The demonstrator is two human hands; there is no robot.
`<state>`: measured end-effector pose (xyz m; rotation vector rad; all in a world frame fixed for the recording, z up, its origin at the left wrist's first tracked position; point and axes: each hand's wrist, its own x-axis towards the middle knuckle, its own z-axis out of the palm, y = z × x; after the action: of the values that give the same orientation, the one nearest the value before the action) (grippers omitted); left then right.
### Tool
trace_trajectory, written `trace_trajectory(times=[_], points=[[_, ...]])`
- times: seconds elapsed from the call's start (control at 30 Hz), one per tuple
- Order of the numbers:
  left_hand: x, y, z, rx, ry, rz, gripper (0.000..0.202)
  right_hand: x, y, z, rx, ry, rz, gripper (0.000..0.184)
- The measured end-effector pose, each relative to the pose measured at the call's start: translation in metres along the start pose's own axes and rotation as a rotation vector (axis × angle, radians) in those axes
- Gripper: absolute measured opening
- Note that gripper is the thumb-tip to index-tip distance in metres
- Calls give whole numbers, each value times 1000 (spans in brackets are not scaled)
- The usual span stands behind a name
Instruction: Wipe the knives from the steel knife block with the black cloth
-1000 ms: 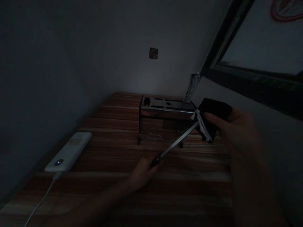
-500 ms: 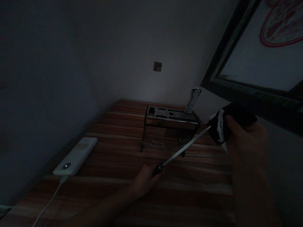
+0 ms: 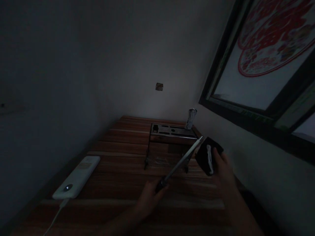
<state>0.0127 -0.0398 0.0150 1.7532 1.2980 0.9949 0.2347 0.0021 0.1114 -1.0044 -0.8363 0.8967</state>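
Observation:
In the dim room my left hand [image 3: 149, 198] is closed round the dark handle of a long thin metal rod [image 3: 182, 160], which slants up to the right. Its tip lies beside a black cloth with a white edge [image 3: 206, 159], which my right hand [image 3: 222, 172] grips just off the rod's end. Behind the rod a metal slotted rack [image 3: 172, 132] stands on the wooden table [image 3: 118, 157].
A white power bank [image 3: 77, 177] with a lit dot and a white cable lies at the table's left. A small crumpled wrapper [image 3: 190, 118] stands in the back corner. A dark-framed window with a red paper decoration [image 3: 265, 49] is on the right wall.
The view has tilted up and pulled back. My right hand with the cloth has come off the rod's tip and dropped slightly. My left hand keeps its hold on the handle.

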Motion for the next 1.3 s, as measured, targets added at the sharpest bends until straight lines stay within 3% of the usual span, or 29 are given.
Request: trace_trajectory(times=[0.13,0.3,0.43,0.57,0.67,0.8,0.97,1.1,1.17,1.3], points=[[-4,-3,0,19,56,6,27,-27,31,-9,9,-113,201,31],[-2,2,-7,-17,191,10,28,-48,64,0,40,-268,442,33],[6,17,-19,-84,270,95,18,-57,83,7,-101,-322,360,42],[10,31,-38,1,318,128,15,-63,89,9,-91,-454,340,41],[12,43,-65,169,354,146,15,-61,90,5,-72,-443,361,44],[20,72,-119,509,402,199,12,-51,98,-1,-101,-411,295,51],[32,135,-183,1027,369,305,13,-46,106,-3,-127,-430,357,57],[48,184,-225,1514,355,534,21,-49,105,-1,-146,-482,290,59],[58,203,-246,1681,302,610,24,-50,104,0,-185,-508,289,62],[82,235,-279,1856,60,707,21,-51,99,3,-238,-529,253,63]])
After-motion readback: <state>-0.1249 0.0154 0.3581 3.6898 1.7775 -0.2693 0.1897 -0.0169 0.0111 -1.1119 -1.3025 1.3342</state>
